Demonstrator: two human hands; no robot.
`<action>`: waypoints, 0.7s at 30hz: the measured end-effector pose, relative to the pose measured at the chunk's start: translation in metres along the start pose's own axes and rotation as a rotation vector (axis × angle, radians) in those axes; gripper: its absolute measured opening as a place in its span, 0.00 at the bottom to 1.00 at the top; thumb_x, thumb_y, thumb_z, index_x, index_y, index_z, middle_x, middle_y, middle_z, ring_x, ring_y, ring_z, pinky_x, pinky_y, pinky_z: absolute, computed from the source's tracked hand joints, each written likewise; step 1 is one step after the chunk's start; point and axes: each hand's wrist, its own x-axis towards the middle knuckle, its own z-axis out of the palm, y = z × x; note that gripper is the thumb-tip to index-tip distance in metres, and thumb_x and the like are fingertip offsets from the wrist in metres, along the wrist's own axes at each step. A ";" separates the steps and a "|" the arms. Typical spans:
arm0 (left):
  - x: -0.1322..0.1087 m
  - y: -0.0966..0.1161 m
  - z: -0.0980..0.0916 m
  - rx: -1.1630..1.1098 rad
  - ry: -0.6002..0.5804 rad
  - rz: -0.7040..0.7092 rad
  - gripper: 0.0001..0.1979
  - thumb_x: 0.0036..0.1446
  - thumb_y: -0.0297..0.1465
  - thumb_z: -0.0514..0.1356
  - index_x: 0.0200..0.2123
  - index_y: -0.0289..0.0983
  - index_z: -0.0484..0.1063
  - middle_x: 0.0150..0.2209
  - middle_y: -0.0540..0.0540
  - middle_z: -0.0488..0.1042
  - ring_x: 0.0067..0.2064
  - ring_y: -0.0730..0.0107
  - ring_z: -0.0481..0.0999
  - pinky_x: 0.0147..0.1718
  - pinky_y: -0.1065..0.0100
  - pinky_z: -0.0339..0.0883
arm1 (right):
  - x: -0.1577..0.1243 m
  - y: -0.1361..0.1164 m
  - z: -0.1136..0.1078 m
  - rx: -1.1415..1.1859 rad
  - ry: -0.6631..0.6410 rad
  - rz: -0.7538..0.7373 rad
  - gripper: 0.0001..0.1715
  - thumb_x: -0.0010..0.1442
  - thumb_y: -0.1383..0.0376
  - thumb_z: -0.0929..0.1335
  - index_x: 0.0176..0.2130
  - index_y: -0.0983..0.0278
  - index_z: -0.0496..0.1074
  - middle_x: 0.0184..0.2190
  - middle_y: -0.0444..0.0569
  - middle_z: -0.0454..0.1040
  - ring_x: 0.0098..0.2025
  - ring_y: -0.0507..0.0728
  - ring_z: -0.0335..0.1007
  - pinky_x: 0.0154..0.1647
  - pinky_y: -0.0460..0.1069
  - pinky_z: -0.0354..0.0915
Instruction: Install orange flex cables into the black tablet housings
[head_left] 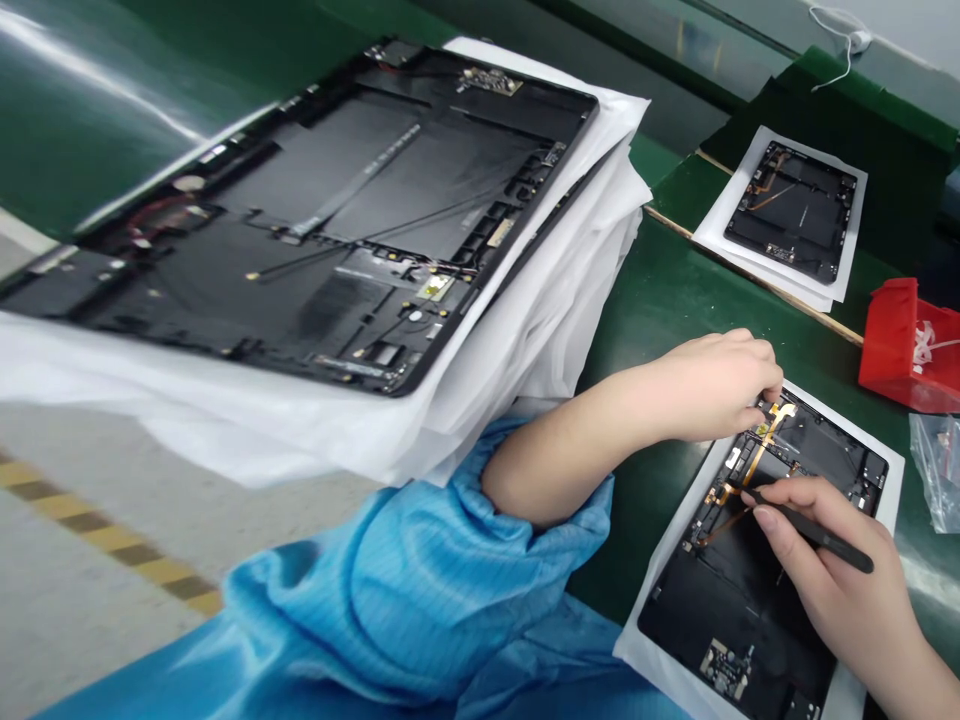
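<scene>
A black tablet back housing lies on a white sheet on the green bench at the lower right. My right hand grips black tweezers, whose tips touch or nearly touch an orange flex cable along the housing's left side. My left hand is at the housing's upper left edge, close to the cable's pale end. Its fingers are curled and closed; what lies between the fingertips is hidden. A small circuit board sits near the housing's lower end.
At left, a tall stack of housings interleaved with white sheets rises beside my left arm. Another housing lies on sheets farther back. A red bin and a clear plastic bag are at the right edge.
</scene>
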 end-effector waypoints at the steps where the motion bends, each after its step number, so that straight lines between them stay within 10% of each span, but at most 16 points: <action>1: 0.000 0.000 0.000 0.001 0.003 0.003 0.08 0.61 0.29 0.63 0.44 0.38 0.78 0.47 0.45 0.76 0.52 0.57 0.70 0.51 0.61 0.65 | 0.000 0.000 0.000 -0.004 -0.002 -0.012 0.10 0.66 0.55 0.69 0.39 0.57 0.77 0.35 0.45 0.82 0.34 0.55 0.80 0.36 0.46 0.73; 21: -0.002 0.003 -0.005 0.006 -0.009 0.005 0.08 0.61 0.28 0.62 0.44 0.38 0.78 0.47 0.45 0.76 0.51 0.58 0.70 0.51 0.62 0.64 | 0.003 -0.009 -0.001 -0.111 -0.002 -0.102 0.08 0.68 0.58 0.68 0.40 0.57 0.75 0.34 0.43 0.81 0.33 0.53 0.78 0.37 0.45 0.72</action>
